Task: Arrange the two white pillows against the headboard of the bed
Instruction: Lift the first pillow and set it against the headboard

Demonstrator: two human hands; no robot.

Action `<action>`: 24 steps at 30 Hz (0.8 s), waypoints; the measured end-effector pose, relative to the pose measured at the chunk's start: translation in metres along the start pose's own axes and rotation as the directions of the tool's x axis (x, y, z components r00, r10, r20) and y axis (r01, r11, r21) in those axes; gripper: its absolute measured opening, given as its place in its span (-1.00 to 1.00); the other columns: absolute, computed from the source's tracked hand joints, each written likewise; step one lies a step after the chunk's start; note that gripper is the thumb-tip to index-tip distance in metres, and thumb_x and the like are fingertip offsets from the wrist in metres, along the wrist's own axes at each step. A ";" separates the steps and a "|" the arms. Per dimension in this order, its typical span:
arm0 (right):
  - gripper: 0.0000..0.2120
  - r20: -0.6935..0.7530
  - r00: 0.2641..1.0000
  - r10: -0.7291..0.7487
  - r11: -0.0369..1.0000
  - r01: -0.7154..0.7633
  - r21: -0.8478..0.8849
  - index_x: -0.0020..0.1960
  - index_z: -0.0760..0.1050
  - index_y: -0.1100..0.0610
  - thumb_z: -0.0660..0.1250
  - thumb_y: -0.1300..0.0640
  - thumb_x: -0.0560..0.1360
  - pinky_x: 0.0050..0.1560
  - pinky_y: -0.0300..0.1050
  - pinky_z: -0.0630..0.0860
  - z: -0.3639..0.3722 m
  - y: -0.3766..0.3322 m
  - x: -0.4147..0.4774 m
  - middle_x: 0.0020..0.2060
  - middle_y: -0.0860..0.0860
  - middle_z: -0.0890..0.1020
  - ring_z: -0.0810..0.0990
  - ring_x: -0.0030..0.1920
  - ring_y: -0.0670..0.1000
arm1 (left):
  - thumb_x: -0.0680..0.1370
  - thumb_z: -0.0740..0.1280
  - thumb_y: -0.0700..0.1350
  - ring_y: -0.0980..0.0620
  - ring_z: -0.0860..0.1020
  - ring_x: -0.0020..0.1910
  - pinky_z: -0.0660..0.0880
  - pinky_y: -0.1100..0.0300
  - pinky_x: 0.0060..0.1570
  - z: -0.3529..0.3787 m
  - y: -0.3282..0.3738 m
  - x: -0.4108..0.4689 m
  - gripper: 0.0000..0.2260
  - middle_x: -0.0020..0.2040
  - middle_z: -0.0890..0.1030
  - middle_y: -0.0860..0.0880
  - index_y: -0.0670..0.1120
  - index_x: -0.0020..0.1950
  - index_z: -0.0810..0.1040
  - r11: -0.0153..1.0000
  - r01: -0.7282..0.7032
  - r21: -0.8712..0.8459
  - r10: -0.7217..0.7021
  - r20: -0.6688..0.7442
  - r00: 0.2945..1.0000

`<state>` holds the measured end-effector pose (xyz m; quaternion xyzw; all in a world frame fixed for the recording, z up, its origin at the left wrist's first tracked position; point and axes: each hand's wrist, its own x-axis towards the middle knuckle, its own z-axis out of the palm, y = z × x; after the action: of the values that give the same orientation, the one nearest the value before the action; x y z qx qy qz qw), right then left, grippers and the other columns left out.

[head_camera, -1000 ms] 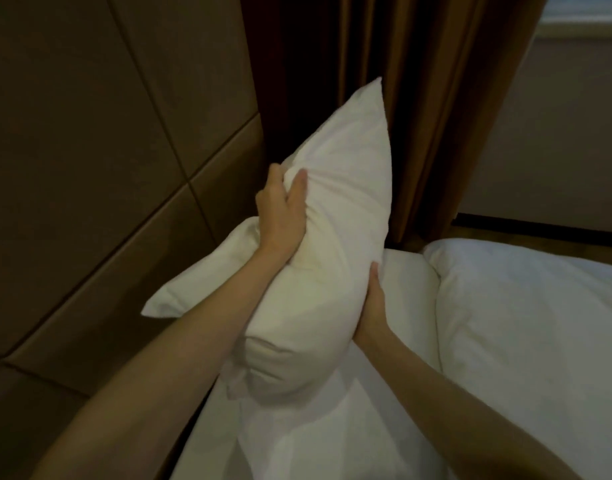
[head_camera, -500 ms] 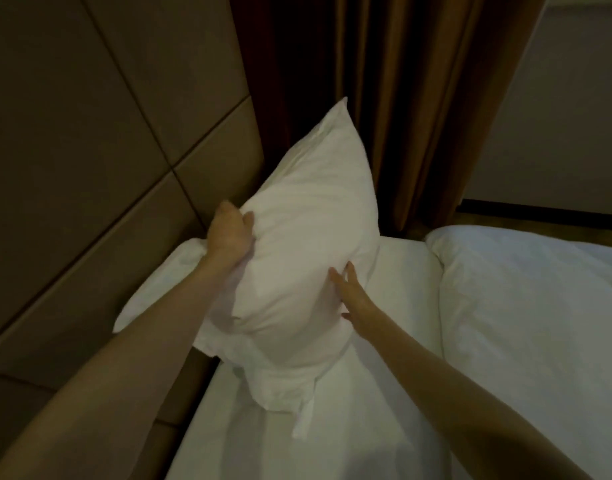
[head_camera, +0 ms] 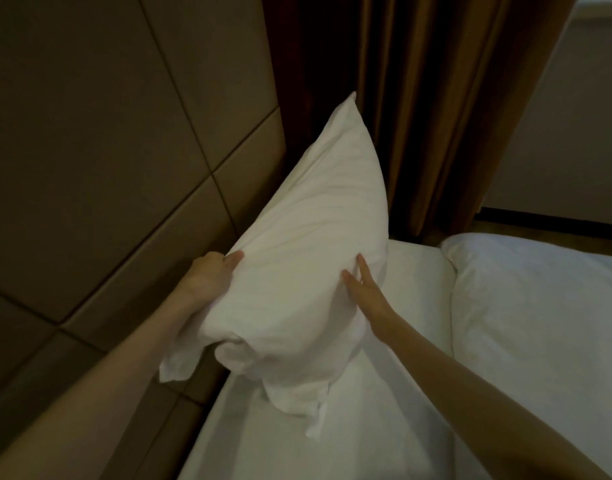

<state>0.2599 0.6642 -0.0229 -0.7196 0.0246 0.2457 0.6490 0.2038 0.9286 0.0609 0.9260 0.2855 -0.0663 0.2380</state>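
The white pillow [head_camera: 308, 258] now leans closer to the brown padded headboard [head_camera: 124, 168] than before, standing on one end on the bed [head_camera: 384, 427]. The left hand [head_camera: 211, 275] has slid lower and pinches its edge. The right hand [head_camera: 363, 292] lies flat with straight fingers against its side. A white duvet [head_camera: 540, 323] lies on the right, brown curtains [head_camera: 436, 116] behind.

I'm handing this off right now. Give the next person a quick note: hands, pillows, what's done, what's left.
Left hand: gripping the pillow at its headboard-side edge.
Right hand: open, fingers pressed flat on the pillow's front.
Pillow stands tilted on end on the white sheet, close to the padded headboard; contact with it can't be judged.
Only this one pillow can be told for sure; the white bedding at right may be a duvet.
Left: settle this pillow against the headboard, then find and place the second.
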 end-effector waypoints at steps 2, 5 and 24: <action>-0.36 0.010 1.000 -0.017 0.998 0.018 -0.053 0.55 -0.09 -0.18 0.12 -0.19 0.56 0.50 0.08 0.11 -0.002 -0.002 -0.003 0.58 0.01 0.03 0.12 0.54 0.11 | 0.60 0.04 0.20 -0.12 0.53 -0.08 0.40 0.06 -0.03 0.002 -0.013 -0.012 -0.49 0.03 0.58 -0.15 -0.19 0.12 0.53 0.999 0.036 0.035 -0.037 0.052 0.998; -0.33 0.066 0.998 -0.018 0.988 0.028 -0.154 0.56 -0.11 -0.10 0.14 -0.15 0.57 0.53 0.09 0.07 0.003 0.005 -0.009 0.58 0.04 -0.03 0.05 0.56 0.11 | 0.62 -0.06 0.19 -0.08 0.54 -0.19 0.44 0.06 -0.11 0.015 -0.027 -0.031 -0.49 -0.03 0.60 -0.17 -0.18 -0.01 0.49 0.962 0.031 0.272 -0.031 -0.006 1.000; -0.40 0.066 0.977 0.202 0.979 -0.202 0.005 0.52 0.15 0.14 0.21 -0.05 0.57 0.36 -0.10 0.23 0.019 0.069 -0.031 0.50 0.07 0.29 0.28 0.46 0.09 | 0.60 -0.19 0.21 0.06 -0.14 0.58 -0.20 -0.02 0.51 0.077 -0.001 0.013 -0.43 0.60 -0.14 0.03 0.04 0.57 -0.13 0.764 -0.375 0.526 0.456 -0.028 0.889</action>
<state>0.2023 0.6624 -0.0754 -0.7011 0.0778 0.3337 0.6254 0.2153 0.8992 -0.0105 0.9976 0.0626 -0.0125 -0.0278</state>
